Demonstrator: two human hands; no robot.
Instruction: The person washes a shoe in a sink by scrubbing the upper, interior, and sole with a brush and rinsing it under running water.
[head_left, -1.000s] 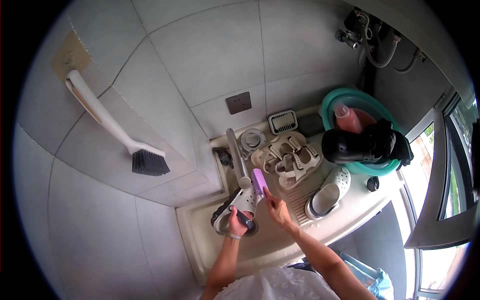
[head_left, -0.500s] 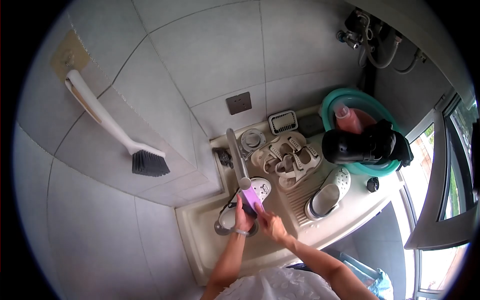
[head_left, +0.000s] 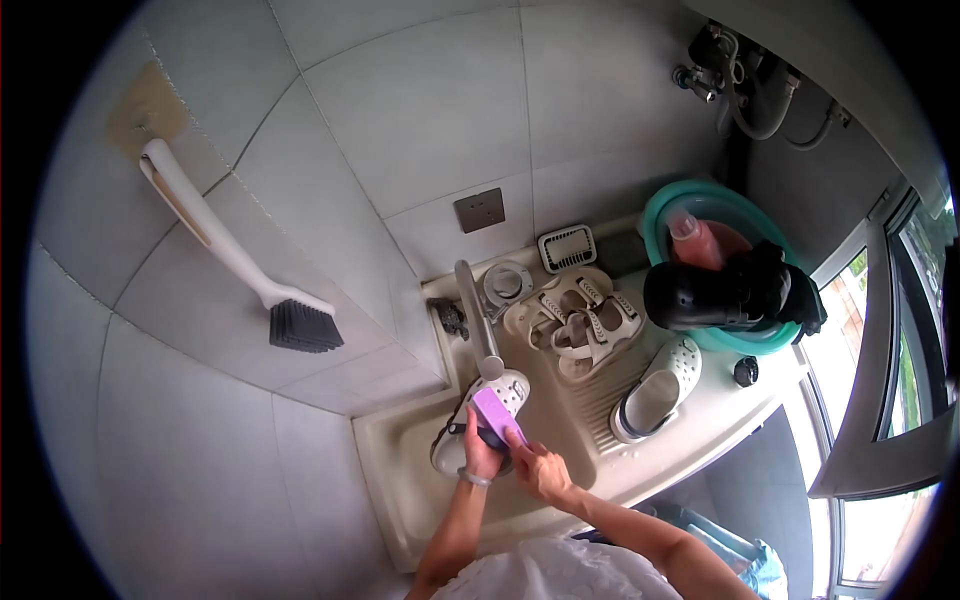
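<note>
A white clog (head_left: 506, 388) with holes and a dark strap is over the sink basin (head_left: 400, 490), just below the faucet (head_left: 478, 325). My left hand (head_left: 483, 452) is closed on the clog near its heel and dark strap. A purple brush (head_left: 497, 412) lies across the clog's upper; its bristles are hidden. My right hand (head_left: 541, 470) is wrapped round the near end of the brush, just right of my left hand. A second white clog (head_left: 657, 390) rests on the ribbed board at the right.
Beige sandals (head_left: 580, 320) lie behind the basin, near a soap dish (head_left: 567, 248). At the back right stands a teal tub (head_left: 657, 215) with a pink bottle (head_left: 696, 240) and a black item (head_left: 690, 296). A long-handled brush (head_left: 215, 235) hangs on the left wall.
The clog has turned and shifted under the faucet. The purple brush has moved down and left from beside the clog onto its upper, and my right hand has come closer to my left hand.
</note>
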